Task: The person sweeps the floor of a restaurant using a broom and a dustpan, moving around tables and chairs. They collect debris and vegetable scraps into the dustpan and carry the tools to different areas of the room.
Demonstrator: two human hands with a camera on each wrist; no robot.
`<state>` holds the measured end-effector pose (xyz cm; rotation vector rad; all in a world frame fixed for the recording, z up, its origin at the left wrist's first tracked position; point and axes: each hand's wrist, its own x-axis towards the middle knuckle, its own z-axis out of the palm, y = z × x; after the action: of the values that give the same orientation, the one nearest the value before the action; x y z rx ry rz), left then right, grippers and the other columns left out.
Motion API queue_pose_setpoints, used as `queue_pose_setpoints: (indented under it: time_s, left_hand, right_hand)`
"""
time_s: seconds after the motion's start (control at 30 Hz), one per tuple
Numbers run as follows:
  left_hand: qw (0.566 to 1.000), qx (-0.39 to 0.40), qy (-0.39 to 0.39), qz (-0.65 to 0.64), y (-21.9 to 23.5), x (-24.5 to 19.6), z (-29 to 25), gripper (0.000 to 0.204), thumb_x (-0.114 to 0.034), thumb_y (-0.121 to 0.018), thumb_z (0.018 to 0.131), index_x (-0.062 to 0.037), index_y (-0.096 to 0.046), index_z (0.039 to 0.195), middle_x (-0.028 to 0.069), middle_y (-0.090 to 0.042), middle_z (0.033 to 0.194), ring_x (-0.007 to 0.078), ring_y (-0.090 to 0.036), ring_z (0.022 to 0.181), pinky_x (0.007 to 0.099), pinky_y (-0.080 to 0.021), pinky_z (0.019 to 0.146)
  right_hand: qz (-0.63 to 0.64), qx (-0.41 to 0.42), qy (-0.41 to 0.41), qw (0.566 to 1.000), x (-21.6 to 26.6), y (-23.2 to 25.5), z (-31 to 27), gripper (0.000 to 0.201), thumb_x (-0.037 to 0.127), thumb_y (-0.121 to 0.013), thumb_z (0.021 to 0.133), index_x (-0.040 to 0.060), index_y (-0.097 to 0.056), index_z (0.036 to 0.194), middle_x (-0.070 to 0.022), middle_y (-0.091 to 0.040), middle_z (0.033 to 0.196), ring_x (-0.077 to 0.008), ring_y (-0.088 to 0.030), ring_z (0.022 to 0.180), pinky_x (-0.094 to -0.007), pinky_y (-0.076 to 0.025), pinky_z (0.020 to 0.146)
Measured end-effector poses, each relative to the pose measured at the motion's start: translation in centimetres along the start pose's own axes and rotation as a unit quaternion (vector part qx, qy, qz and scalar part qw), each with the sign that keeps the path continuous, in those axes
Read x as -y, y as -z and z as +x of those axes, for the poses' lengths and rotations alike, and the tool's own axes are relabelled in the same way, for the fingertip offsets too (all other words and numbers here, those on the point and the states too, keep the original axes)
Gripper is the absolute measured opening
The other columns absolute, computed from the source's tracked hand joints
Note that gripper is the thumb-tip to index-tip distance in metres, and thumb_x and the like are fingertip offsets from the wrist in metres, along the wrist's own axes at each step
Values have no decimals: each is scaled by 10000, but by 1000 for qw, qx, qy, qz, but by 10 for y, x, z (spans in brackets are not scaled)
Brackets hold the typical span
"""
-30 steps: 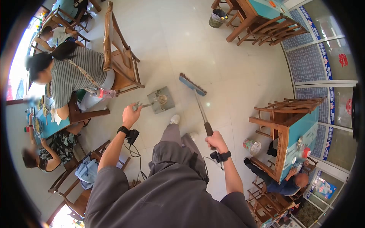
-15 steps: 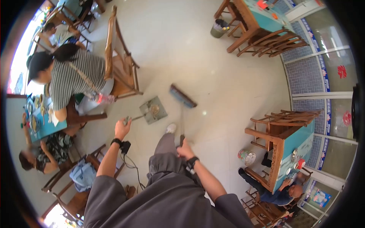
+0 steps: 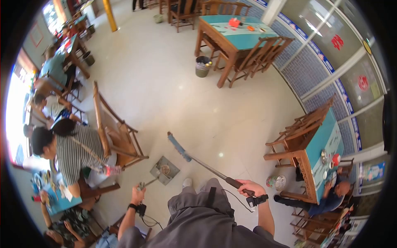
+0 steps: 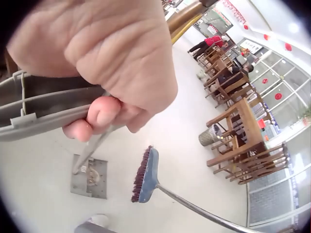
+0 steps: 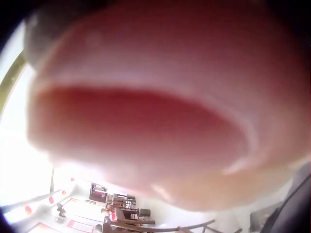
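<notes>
In the head view my left hand (image 3: 137, 194) grips the handle of a grey dustpan (image 3: 165, 170), whose pan holds some debris near the floor. The left wrist view shows fingers (image 4: 105, 112) curled round the grey handle, with the dustpan (image 4: 89, 176) below. My right hand (image 3: 253, 188) holds the dark grip of a broom; its blue head (image 3: 179, 147) is up and left of the hand, beyond the dustpan and apart from it. Dark red bristles line the broom head (image 4: 149, 175) in the left wrist view. Blurred skin of my right hand (image 5: 160, 111) fills most of the right wrist view.
A wooden chair (image 3: 120, 136) and a seated person in stripes are at the left. On the right stand a table (image 3: 311, 165) with chairs and a metal-topped bin (image 3: 276, 182). Farther off are another table (image 3: 237, 38) and a waste bin (image 3: 203, 67). Pale floor (image 3: 165, 95) lies between.
The broom head has swung left and its handle now slants down to the right. My right hand has moved right, away from my body. The head view has tilted up, showing more of the room.
</notes>
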<state>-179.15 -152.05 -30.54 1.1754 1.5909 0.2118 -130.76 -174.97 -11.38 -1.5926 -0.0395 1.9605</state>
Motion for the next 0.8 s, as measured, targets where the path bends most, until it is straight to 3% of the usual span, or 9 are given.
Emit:
queue_pose_setpoints:
  time_s: [0.13, 0.2, 0.3, 0.33, 0.4, 0.43, 0.47, 0.73, 0.8]
  left_hand:
    - [993, 7, -26, -117, -38, -19, -1, 546, -140, -610, 796, 31, -289, 1203, 30, -467, 582, 110, -435, 408, 254, -383, 357]
    - [981, -73, -26, -180, -64, -48, -7, 439, -139, -602, 799, 32, -363, 1125, 21, -443, 536, 108, -417, 379, 256, -374, 346]
    - [986, -7, -31, -165, -75, -107, 7, 370, -139, -598, 802, 39, -412, 1068, 12, -418, 499, 109, -401, 359, 259, -369, 341]
    - [977, -117, -61, -165, -92, -125, 7, 211, -104, -571, 792, 20, -497, 946, -1, -417, 497, 96, -391, 358, 250, -349, 340]
    - [985, -62, -92, -133, -104, -179, 22, 166, -92, -556, 782, 9, -513, 906, -10, -418, 498, 85, -390, 367, 245, -336, 341]
    - [989, -14, -117, -94, -104, -205, 27, 123, -79, -541, 773, -2, -530, 867, -19, -419, 500, 73, -389, 375, 239, -323, 341]
    - [975, -22, -199, -95, -110, -220, 41, 62, -72, -526, 755, -16, -541, 776, -32, -426, 510, 57, -381, 381, 235, -302, 337]
    - [963, -97, -248, 48, -162, -419, 121, 236, -126, -620, 765, 58, -567, 902, 43, -516, 554, 108, -459, 427, 274, -368, 388]
    - [949, -94, -296, 61, -170, -454, 157, 248, -120, -611, 769, 56, -568, 938, 71, -529, 572, 128, -486, 468, 282, -391, 433]
  right_hand:
    - [33, -84, 58, 994, -6, 11, -2, 582, 11, -557, 733, 92, -371, 1279, -5, -453, 571, -74, -424, 421, -206, -339, 376]
    - [85, -119, 83, 986, -8, 17, 11, 578, 14, -557, 734, 89, -369, 1276, -5, -457, 575, -77, -430, 430, -212, -347, 381]
    - [170, -171, 131, 962, 1, 26, 45, 474, 26, -563, 734, 76, -414, 1182, -8, -467, 582, -90, -458, 457, -233, -368, 395]
    - [202, -181, 138, 953, 3, 35, 60, 407, 30, -567, 730, 74, -428, 1110, -11, -471, 582, -96, -467, 459, -240, -373, 396]
    - [237, -203, 162, 936, 18, 60, 86, 225, 55, -575, 727, 72, -440, 906, -24, -485, 586, -116, -489, 464, -257, -395, 408]
    - [234, -194, 160, 939, 25, 78, 95, 225, 55, -575, 727, 72, -440, 906, -24, -485, 586, -116, -489, 464, -257, -395, 408]
    - [258, -204, 201, 923, 27, 94, 104, 193, 62, -569, 732, 62, -448, 882, -29, -492, 588, -121, -490, 462, -260, -403, 414]
    - [439, -186, 242, 845, 61, 162, 91, 119, 108, -554, 753, 31, -465, 733, -62, -501, 586, -140, -481, 460, -244, -425, 435]
    - [431, -193, 173, 865, 55, 186, 107, 116, 40, -546, 737, 67, -452, 801, -59, -493, 625, -124, -472, 463, -234, -408, 407]
